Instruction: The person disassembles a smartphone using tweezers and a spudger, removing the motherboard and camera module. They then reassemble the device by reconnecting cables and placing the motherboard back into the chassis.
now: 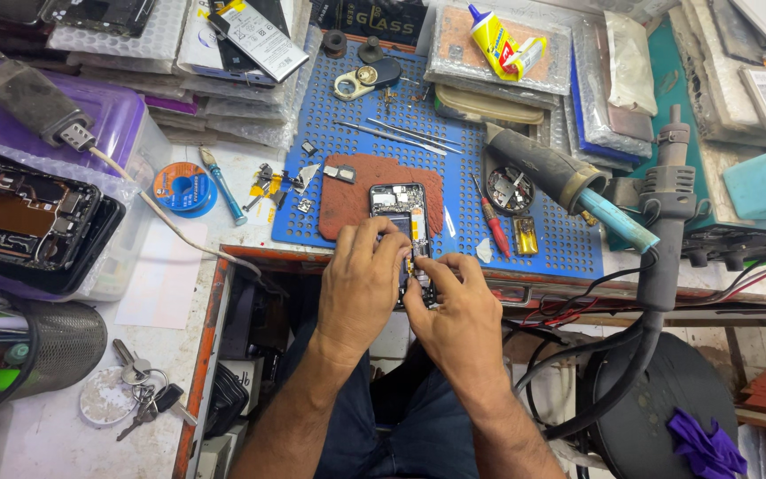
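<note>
An opened smartphone (pixel 398 202) with its back off and circuitry exposed lies on a reddish-brown pad (pixel 361 177) over a blue perforated mat (pixel 543 248), overhanging the bench's front edge. My left hand (pixel 361 284) grips the phone's lower left side, fingers curled over it. My right hand (pixel 454 306) pinches at the phone's lower edge, fingertips pressed together on a small part I cannot make out. The phone's lower half is hidden under both hands.
Tweezers and metal picks (pixel 401 135), a red-handled tool (pixel 494 226), a small parts dish (pixel 509 189), a hot-air handle (pixel 565 177), a glue bottle (pixel 492 40), a solder spool (pixel 183 188), another opened phone (pixel 28 222), a mesh cup (pixel 46 346), keys (pixel 139 390).
</note>
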